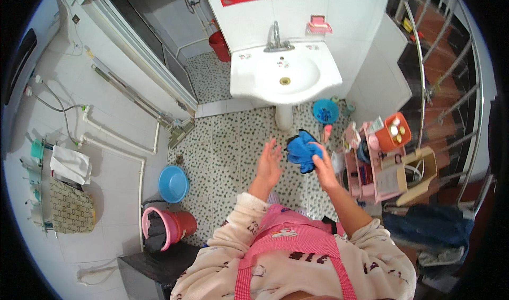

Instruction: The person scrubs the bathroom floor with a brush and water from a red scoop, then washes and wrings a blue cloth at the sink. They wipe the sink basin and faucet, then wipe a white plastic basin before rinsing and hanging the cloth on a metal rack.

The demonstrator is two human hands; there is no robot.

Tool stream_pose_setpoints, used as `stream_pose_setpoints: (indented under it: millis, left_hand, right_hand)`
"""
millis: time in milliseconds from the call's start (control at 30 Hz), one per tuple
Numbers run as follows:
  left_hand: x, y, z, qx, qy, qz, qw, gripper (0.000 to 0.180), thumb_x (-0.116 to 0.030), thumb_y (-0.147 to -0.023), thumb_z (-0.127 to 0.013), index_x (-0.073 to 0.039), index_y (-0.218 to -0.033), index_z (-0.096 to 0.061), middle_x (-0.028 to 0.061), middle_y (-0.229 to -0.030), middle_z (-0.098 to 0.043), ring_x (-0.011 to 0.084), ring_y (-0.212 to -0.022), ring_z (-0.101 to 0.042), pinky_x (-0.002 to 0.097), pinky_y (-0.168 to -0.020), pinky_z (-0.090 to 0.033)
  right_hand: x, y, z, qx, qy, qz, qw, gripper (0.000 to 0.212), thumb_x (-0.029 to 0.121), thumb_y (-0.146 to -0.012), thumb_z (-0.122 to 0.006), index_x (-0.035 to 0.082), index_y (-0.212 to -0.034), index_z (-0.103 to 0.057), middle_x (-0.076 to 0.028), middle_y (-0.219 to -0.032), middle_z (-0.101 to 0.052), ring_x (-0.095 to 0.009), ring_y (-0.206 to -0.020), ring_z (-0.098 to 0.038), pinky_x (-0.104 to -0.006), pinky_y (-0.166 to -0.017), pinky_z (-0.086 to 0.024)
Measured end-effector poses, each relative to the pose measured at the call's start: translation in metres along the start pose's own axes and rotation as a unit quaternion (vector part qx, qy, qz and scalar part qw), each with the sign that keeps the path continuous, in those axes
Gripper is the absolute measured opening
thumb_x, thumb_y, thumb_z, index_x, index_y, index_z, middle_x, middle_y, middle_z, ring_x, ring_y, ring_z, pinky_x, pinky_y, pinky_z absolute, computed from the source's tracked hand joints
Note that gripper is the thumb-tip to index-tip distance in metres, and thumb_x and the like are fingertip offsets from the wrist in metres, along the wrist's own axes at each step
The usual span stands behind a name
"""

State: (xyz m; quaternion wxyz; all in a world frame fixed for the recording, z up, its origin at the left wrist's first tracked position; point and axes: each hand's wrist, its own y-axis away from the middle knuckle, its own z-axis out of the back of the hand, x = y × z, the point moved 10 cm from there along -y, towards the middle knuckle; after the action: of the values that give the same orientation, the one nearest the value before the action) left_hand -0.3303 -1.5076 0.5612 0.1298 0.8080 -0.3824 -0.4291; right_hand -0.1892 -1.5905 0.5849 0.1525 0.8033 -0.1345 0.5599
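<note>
Out in front of my body, my right hand (pixel 325 166) grips a crumpled blue cloth item (pixel 303 152) with dark trim along its edge; its exact kind is not clear. To the left of it, my left hand (pixel 269 162) is raised with fingers apart and nothing in it. A small gap separates that hand from the blue cloth. Both hands hover above the speckled floor (pixel 228 141), nearer to me than the white washbasin (pixel 249 82) with its metal tap (pixel 277 37).
A pink shelf rack (pixel 379 186) with toiletries and an orange container (pixel 397 132) stands at right, near metal railings (pixel 421 77). One blue basin (pixel 325 111) sits beside the sink pedestal (pixel 284 118). At left are another blue basin (pixel 174 184) and a pink bucket (pixel 154 215).
</note>
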Motion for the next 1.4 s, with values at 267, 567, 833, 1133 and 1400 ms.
stream_pose_setpoints:
  millis: [267,567,833,1133,1400]
  left_hand:
    - [-0.055,-0.16,-0.021,0.092,0.167,0.039,0.981,0.037,-0.033,-0.095,-0.047,-0.005,-0.119,-0.054,0.0116,-0.112,-0.063,0.0274,-0.096,-0.063,0.039,-0.086,-0.052]
    - [-0.116,-0.325,-0.047,0.057,0.168,0.053,0.983,0.044,-0.04,-0.096,-0.047,-0.007,-0.124,-0.053,0.0098,-0.118,-0.061,0.0269,-0.104,-0.061,0.0416,-0.091,-0.049]
    - [-0.162,-0.426,-0.045,-0.044,-0.017,-0.02,0.999,0.047,-0.04,-0.097,-0.048,-0.004,-0.129,-0.048,0.0088,-0.119,-0.059,0.0207,-0.104,-0.059,0.0357,-0.087,-0.05]
    - [-0.154,-0.485,-0.049,-0.189,0.144,0.106,0.966,0.057,-0.046,-0.094,-0.05,-0.004,-0.132,-0.041,0.0153,-0.128,-0.05,0.0344,-0.114,-0.052,0.0561,-0.094,-0.041]
    - [-0.131,-0.551,-0.089,-0.103,0.198,0.128,0.966,0.052,-0.051,-0.094,-0.045,-0.01,-0.127,-0.047,0.0145,-0.126,-0.052,0.0339,-0.112,-0.053,0.0545,-0.095,-0.041]
  right_hand:
    - [0.028,-0.161,-0.05,0.09,0.256,0.131,0.953,0.015,0.017,-0.09,-0.059,0.005,-0.097,-0.063,-0.009,-0.12,-0.055,-0.02,-0.11,-0.053,-0.0354,-0.092,-0.041]
    - [-0.004,-0.348,0.08,-0.062,0.194,-0.002,0.979,0.026,0.023,-0.096,-0.052,0.0,-0.107,-0.059,-0.008,-0.101,-0.063,-0.014,-0.091,-0.06,-0.0261,-0.078,-0.049]
    - [-0.02,-0.589,0.086,-0.052,0.494,0.004,0.868,0.056,0.028,-0.083,-0.066,0.009,-0.131,-0.044,-0.021,-0.119,-0.052,-0.034,-0.098,-0.06,-0.043,-0.083,-0.048]
    - [-0.049,-0.691,0.083,-0.017,0.616,0.086,0.783,0.058,0.006,-0.08,-0.059,0.007,-0.135,-0.042,-0.016,-0.12,-0.052,-0.037,-0.099,-0.057,-0.0425,-0.084,-0.048]
    - [0.002,-0.66,0.057,-0.068,0.68,0.222,0.695,0.05,0.001,-0.077,-0.058,0.012,-0.126,-0.054,-0.011,-0.123,-0.053,-0.035,-0.108,-0.052,-0.0447,-0.091,-0.042]
